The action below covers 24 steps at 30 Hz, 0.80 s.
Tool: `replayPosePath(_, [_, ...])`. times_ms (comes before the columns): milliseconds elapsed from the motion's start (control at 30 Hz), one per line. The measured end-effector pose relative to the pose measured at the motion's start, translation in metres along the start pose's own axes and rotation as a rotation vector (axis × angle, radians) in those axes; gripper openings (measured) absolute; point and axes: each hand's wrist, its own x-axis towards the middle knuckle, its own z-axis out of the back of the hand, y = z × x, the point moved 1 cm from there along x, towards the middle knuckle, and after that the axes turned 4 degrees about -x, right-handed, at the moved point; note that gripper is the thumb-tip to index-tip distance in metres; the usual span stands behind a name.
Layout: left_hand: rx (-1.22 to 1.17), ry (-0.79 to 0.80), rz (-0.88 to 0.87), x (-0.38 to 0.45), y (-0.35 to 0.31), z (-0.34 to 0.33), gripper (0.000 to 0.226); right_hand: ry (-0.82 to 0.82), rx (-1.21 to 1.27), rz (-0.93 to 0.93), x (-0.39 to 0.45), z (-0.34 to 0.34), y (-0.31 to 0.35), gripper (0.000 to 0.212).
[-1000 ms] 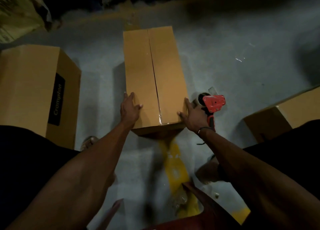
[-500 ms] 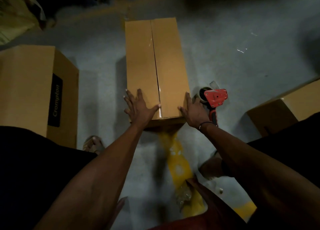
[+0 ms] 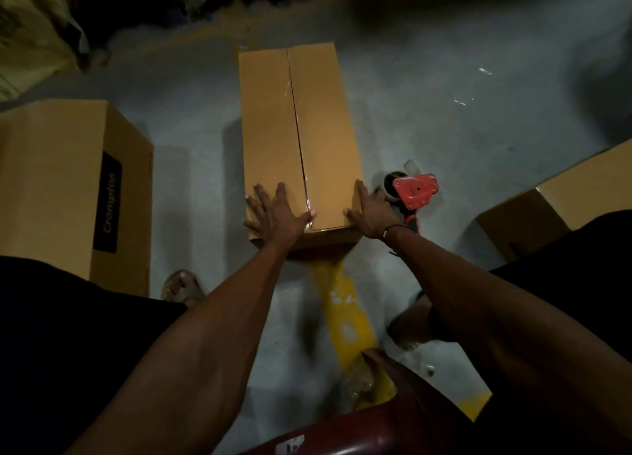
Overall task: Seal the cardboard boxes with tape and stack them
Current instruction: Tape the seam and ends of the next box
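A long cardboard box point(image 3: 325, 119) lies on the grey floor ahead of me, its centre seam covered with clear tape. My left hand point(image 3: 277, 213) presses flat on the near left part of its top, fingers spread, thumb at the seam. At the near right corner my right hand point(image 3: 371, 211) rests with straight fingers along the edge. A red tape dispenser point(image 3: 412, 193) stands on the floor just right of that hand.
A larger box with a black "Crompton" label point(image 3: 61, 181) stands at the left. Another cardboard box point(image 3: 561, 208) lies at the right edge. A yellow floor stripe point(image 3: 345, 314) runs toward me, and a dark red stool edge point(image 3: 359, 427) is at the bottom. My feet flank the stripe.
My left hand has moved from the box's left side onto its top and flattened there. The right hand stays at the near right corner; the box looks set flat.
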Motion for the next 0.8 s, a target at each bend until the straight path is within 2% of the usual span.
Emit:
replayPosePath(167, [0.055,0.17,-0.041,0.003,0.001,0.016,0.134,-0.011,0.081,0.013,0.001,0.001,-0.008,0.087])
replayPosePath(267, [0.013,0.172,-0.094,0.002,-0.015,0.018,0.141,-0.023,0.377,-0.015,0.008,-0.002,-0.023,0.092])
replayPosePath(333, [-0.04,0.109,-0.2,0.004,-0.032,0.006,0.128,-0.159,0.557,-0.167,0.014,-0.008,-0.045,0.088])
replayPosePath(400, [-0.036,0.071,-0.35,0.006,-0.046,-0.012,0.097,-0.261,0.602,-0.332,0.021,-0.018,-0.074,0.073])
replayPosePath(500, [-0.024,-0.004,-0.558,0.01,-0.057,-0.04,0.056,-0.267,0.6,-0.547,0.029,-0.028,-0.115,0.062])
replayPosePath(633, [0.048,-0.079,-0.734,0.014,-0.062,-0.066,0.044,-0.185,0.674,-0.735,0.056,-0.036,-0.153,0.072])
replayPosePath(733, [0.052,-0.071,-0.767,0.014,-0.059,-0.08,0.043,-0.145,0.816,-0.769,0.073,-0.043,-0.161,0.09])
replayPosePath(800, [0.058,-0.071,-0.761,0.014,-0.056,-0.085,0.042,-0.12,0.86,-0.79,0.084,-0.05,-0.161,0.095])
